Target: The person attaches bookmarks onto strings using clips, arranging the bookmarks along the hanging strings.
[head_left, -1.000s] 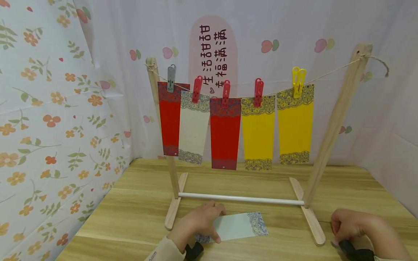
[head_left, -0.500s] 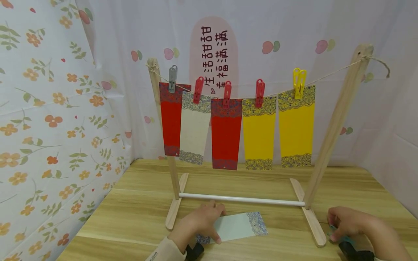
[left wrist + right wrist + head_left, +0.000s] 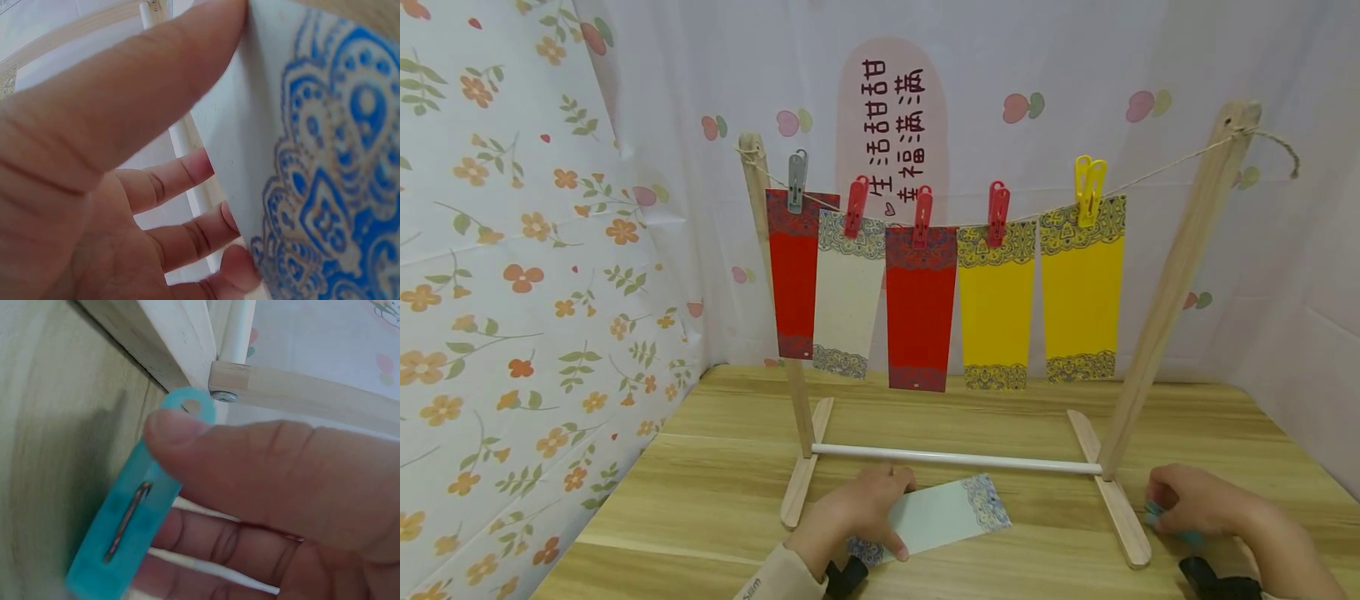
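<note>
My left hand grips the left end of a pale blue card in front of the rack's white bar. In the left wrist view the thumb lies across one face of this card, with fingertips at its edge; blue lace patterning covers that end. Beyond the rack's right foot, my right hand holds a teal clothespin low over the table. The right wrist view shows the thumb pressing near its looped end, fingers behind, and a metal spring along its middle.
A wooden rack carries a string with red cards, a whitish card and yellow cards, held by grey, red and yellow clothespins. A white bar joins its feet. Patterned cloth surrounds the wooden table.
The pale blue card's right end has swung away from me, slanting the card more. My right hand has shifted slightly left with the teal clothespin, now more visible.
</note>
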`<state>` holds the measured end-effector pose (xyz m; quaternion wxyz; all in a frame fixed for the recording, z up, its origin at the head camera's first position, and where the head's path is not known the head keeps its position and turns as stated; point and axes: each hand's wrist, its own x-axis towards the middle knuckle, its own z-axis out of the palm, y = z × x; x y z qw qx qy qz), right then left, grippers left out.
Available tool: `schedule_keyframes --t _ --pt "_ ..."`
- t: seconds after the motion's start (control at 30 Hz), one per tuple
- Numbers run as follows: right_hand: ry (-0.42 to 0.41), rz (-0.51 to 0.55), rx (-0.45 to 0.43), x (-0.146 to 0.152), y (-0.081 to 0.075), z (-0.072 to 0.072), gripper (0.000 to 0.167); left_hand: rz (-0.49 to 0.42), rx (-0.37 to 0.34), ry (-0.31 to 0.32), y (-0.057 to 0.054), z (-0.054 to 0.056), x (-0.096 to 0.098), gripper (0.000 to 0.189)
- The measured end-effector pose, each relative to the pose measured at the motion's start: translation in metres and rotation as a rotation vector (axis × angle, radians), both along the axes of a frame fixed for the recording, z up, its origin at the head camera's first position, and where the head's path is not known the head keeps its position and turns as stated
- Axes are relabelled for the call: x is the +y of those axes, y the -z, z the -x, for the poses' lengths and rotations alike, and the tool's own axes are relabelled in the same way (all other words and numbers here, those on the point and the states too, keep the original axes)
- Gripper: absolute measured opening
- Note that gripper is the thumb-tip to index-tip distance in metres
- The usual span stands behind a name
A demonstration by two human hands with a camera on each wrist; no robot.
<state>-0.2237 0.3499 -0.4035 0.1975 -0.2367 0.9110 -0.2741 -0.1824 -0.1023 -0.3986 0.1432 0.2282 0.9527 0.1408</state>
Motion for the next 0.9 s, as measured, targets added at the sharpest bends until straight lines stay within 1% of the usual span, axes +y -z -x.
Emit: schedule_keyframes --t 0.13,0.2,0.27,0.37,0.47,0.53,0.57,0.67,0.73,0.8,0.9 --pt "-0.027 0.027 0.046 0.002 -0.001 0.002 0.016 0.036 0.04 0.014 0.0 0.002 0.0 0.065" --pt "-0.042 0.043 0.076 0.003 -0.001 0.002 0.016 0.049 0.06 0.011 0.0 0.004 0.0 0.061" --pt "-0.056 0.056 0.103 0.003 -0.002 0.003 0.016 0.042 0.072 0.012 0.0 0.005 0.0 0.055" --pt "-0.068 0.084 0.119 0.003 -0.003 0.004 0.013 -0.005 0.061 0.022 0.0 0.007 -0.001 0.043" --pt "-0.084 0.131 0.121 0.005 -0.004 0.002 0.011 -0.072 0.049 0.052 -0.001 0.009 -0.001 0.027" --pt "-0.094 0.159 0.114 0.005 -0.005 0.001 0.013 -0.111 0.055 0.086 -0.002 0.01 0.0 0.019" --pt "-0.089 0.16 0.107 0.006 -0.006 0.0 0.017 -0.13 0.057 0.104 -0.002 0.011 0.0 0.016" --pt "-0.068 0.139 0.117 0.005 -0.008 0.0 0.029 -0.183 0.04 0.133 -0.005 0.011 0.0 0.011" --pt "-0.04 0.107 0.131 0.003 -0.011 0.0 0.034 -0.217 0.017 0.136 -0.008 0.011 -0.002 0.009" --pt "-0.029 0.098 0.158 0.0 -0.013 0.001 0.034 -0.254 -0.014 0.128 -0.011 0.01 -0.004 0.008" --pt "-0.016 0.096 0.204 -0.001 -0.016 -0.001 0.032 -0.283 -0.021 0.135 -0.013 0.009 -0.004 0.007"
